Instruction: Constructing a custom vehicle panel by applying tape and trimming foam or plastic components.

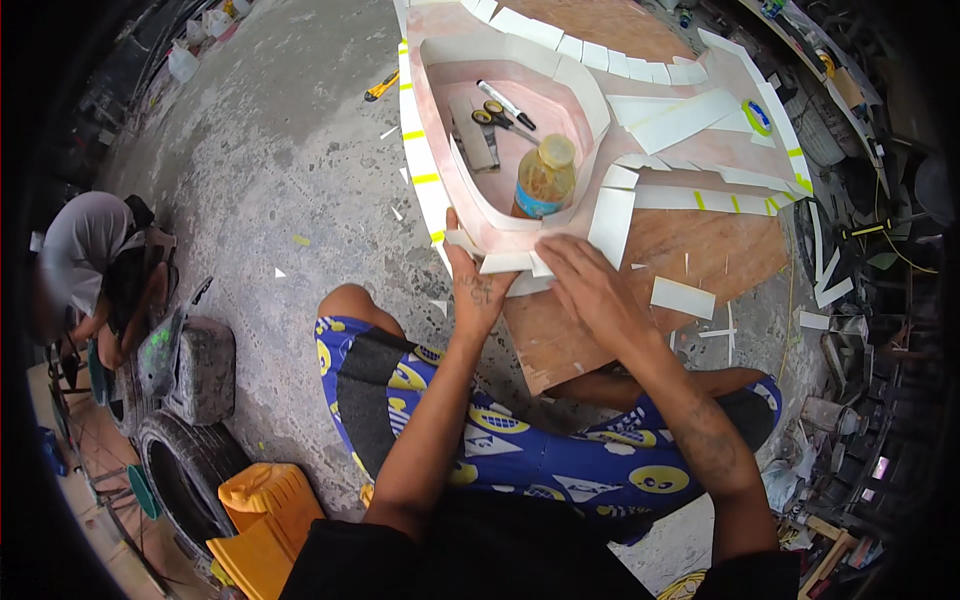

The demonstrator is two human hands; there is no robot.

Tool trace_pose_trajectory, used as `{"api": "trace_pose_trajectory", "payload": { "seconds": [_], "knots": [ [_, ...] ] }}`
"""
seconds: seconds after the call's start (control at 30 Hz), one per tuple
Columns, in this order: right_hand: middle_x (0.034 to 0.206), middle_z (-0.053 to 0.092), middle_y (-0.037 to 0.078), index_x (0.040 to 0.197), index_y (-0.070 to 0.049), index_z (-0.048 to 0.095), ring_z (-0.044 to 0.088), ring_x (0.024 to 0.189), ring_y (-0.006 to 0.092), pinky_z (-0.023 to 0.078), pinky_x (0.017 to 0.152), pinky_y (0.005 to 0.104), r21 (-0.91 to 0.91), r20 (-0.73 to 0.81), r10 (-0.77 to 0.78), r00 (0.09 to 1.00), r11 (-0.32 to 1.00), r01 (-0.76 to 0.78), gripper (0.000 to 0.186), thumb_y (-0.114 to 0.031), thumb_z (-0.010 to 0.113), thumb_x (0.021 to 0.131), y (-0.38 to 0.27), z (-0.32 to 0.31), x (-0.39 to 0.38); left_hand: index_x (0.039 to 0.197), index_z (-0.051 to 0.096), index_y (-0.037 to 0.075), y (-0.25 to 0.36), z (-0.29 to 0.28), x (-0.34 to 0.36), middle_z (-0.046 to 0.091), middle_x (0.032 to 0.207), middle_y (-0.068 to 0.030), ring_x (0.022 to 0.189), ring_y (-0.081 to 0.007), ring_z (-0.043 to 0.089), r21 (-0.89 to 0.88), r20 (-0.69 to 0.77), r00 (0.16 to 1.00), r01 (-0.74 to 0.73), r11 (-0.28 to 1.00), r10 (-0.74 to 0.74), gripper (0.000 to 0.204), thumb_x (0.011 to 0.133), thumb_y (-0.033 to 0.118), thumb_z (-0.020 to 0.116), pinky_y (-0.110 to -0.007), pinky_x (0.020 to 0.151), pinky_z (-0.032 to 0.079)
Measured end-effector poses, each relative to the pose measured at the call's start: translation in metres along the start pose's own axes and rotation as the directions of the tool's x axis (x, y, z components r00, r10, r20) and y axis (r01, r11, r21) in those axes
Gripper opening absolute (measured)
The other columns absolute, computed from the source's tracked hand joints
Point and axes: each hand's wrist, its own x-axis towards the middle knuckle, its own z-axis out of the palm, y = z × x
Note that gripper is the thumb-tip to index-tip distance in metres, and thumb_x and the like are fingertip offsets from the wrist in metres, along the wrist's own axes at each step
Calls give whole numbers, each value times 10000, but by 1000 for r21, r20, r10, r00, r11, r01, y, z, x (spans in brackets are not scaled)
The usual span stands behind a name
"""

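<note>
A large pale pink molded panel (620,125), edged with white card strips, lies in front of me with a deep rounded recess. At its near rim my left hand (476,290) is closed around a short white card strip (505,262), one finger pointing up along the outer edge. My right hand (590,290) rests its stretched fingertips on the rim just right of that strip; its thumb is mostly hidden. Inside the recess are a jar of brownish contents with a blue label (545,180), black-and-yellow scissors (500,116), a marker (506,104) and a flat grey piece (474,135).
A roll of green-blue tape (757,118) and white sheets lie on the panel. Below it is a brown board (700,250). A yellow cutter (381,86) and paper scraps dot the concrete floor. Left are a tire (190,465), a yellow container (265,510) and another person (95,260).
</note>
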Motion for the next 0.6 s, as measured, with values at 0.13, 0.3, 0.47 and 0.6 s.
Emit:
{"api": "trace_pose_trajectory", "payload": {
  "seconds": [0.13,0.3,0.47,0.6],
  "knots": [
    [1124,616,151,1241,13,648,590,1097,328,489,998,438,-53,-7,-20,1000,998,19,398,-10,633,844,6,7,8,1622,0,14,13,2,2,411,1503,-203,1315,-298,529,-28,43,998,38,999,-37,1183,790,46,841,-384,1083,482],
    [1068,631,95,1173,-18,699,601,1006,283,519,917,415,-110,-4,-16,1000,994,15,333,-41,635,846,11,13,14,1602,-62,30,25,-2,10,467,1464,-216,1264,-302,584,-9,127,983,132,991,-130,1199,806,7,835,-390,1055,522],
    [1007,640,50,1127,-46,736,618,957,246,568,804,381,-101,-50,-25,998,995,20,302,-48,644,840,13,11,15,1594,10,27,28,-1,13,566,1369,-171,1202,-265,612,66,81,987,133,989,-138,1179,766,27,849,-354,998,537],
    [989,643,35,1116,-74,752,626,945,233,588,746,373,-122,-52,-25,998,992,19,298,-41,638,843,14,12,15,1579,74,42,34,-4,13,571,1356,-161,1201,-255,610,38,100,983,152,988,-155,1129,758,15,849,-348,998,536]
  ]
}}
